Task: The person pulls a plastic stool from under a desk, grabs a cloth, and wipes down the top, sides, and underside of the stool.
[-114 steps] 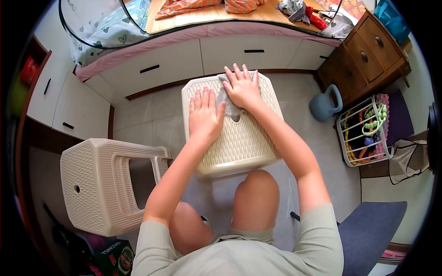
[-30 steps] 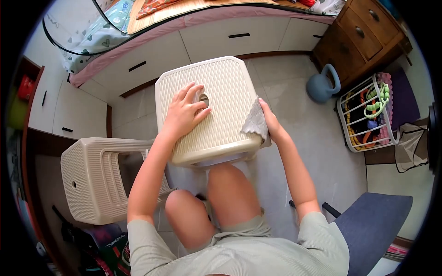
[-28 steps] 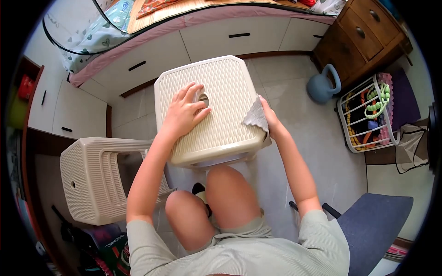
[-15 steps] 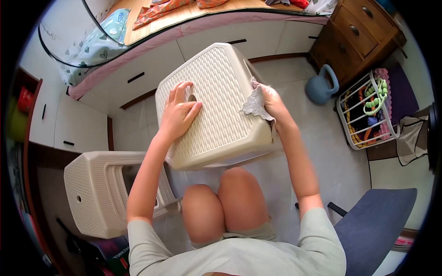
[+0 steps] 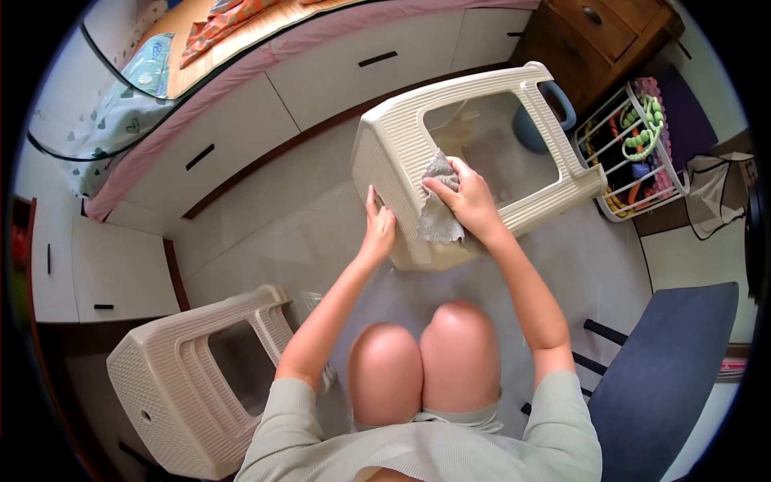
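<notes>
A cream plastic stool [image 5: 401, 145] lies tipped on its side in front of my knees, its seat facing left and its legs pointing right. My left hand [image 5: 379, 227] rests against the woven-pattern seat, fingers extended, holding nothing. In my right hand [image 5: 470, 201] is a grey cloth [image 5: 438, 218], pinched between thumb and fingers and pressed on the stool's ribbed side beside the large opening. The cloth's lower part hangs over the side near the seat edge.
A second cream stool [image 5: 185, 386] lies on its side at the lower left. Behind the tipped stool is a blue kettlebell [image 5: 528, 132], partly hidden. A white rack [image 5: 634, 189] stands right, above a dark grey chair [image 5: 671, 369]. White drawers [image 5: 337, 88] line the back.
The stool has been turned from upright onto its side, seat now facing left. My right hand has carried the cloth onto its side panel; my left hand has stayed on the seat. The view has shifted.
</notes>
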`<control>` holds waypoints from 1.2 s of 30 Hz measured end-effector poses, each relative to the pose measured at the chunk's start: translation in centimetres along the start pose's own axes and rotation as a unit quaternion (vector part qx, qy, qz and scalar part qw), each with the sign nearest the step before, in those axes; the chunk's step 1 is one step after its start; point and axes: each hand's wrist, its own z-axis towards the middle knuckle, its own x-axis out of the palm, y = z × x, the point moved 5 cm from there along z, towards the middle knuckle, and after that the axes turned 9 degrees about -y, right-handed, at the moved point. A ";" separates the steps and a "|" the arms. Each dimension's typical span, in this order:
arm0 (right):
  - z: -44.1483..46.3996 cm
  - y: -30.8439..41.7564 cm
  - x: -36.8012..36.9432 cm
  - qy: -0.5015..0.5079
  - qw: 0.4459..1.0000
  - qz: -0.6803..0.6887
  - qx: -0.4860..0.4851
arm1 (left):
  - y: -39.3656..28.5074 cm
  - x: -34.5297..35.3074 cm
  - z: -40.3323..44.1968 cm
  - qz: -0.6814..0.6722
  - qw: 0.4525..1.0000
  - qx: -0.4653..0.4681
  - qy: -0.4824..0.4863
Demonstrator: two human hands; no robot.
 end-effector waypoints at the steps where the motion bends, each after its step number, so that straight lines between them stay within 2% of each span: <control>1: -0.2 -0.7 0.2 -0.006 1.000 -0.004 -0.002 | 0.8 0.7 -0.2 -0.025 1.000 0.000 -0.008; 2: -0.3 -1.3 0.4 -0.011 1.000 -0.007 -0.004 | 1.6 1.2 -0.5 -0.050 0.999 0.000 -0.018; 3: -0.5 -1.8 0.8 -0.006 1.000 -0.016 -0.005 | -1.0 0.3 -0.9 -0.056 0.998 -0.041 -0.004; 6: -0.8 -2.1 1.4 0.011 0.999 -0.047 0.025 | 1.8 1.8 -1.3 -0.046 0.999 0.000 -0.014; 9: -0.6 -3.7 2.3 0.019 0.997 -0.073 0.031 | 6.2 3.6 -1.8 -0.055 0.998 -0.013 0.001; 12: -1.1 -6.7 3.5 0.033 0.993 -0.114 0.011 | 7.8 4.9 -3.0 -0.100 0.994 -0.054 0.000; 16: -2.9 -9.1 4.7 0.069 0.988 -0.128 0.050 | 9.3 5.8 -4.7 -0.142 0.983 -0.115 0.002; 20: -4.4 -11.6 6.1 0.082 0.986 -0.143 0.032 | 10.8 5.7 -6.5 -0.172 0.964 -0.201 0.018; 24: -5.5 -12.6 7.2 0.100 0.985 -0.135 0.044 | 11.9 5.3 -7.5 -0.157 0.960 -0.227 0.045; 27: -5.4 -12.3 7.2 0.070 0.987 -0.141 0.027 | 11.9 4.8 -7.5 -0.130 0.964 -0.224 0.059; 29: -5.1 -11.9 6.9 0.067 0.988 -0.131 0.056 | 11.0 4.4 -6.8 -0.121 0.966 -0.224 0.050; 30: -4.9 -11.7 6.6 0.066 0.987 -0.128 0.069 | 12.1 3.8 -6.6 -0.079 0.963 -0.258 0.023; 32: -3.8 -11.5 5.4 -0.031 0.989 -0.146 -0.011 | 14.9 2.2 -5.4 0.004 0.947 -0.320 -0.032; 34: -2.0 -11.1 3.9 -0.057 0.989 -0.127 0.043 | 14.9 0.4 -3.3 -0.099 0.920 -0.353 -0.141; 36: 0.2 -12.0 2.9 -0.094 0.991 -0.002 0.091 | 13.1 -0.4 -0.3 -0.155 0.932 -0.276 -0.177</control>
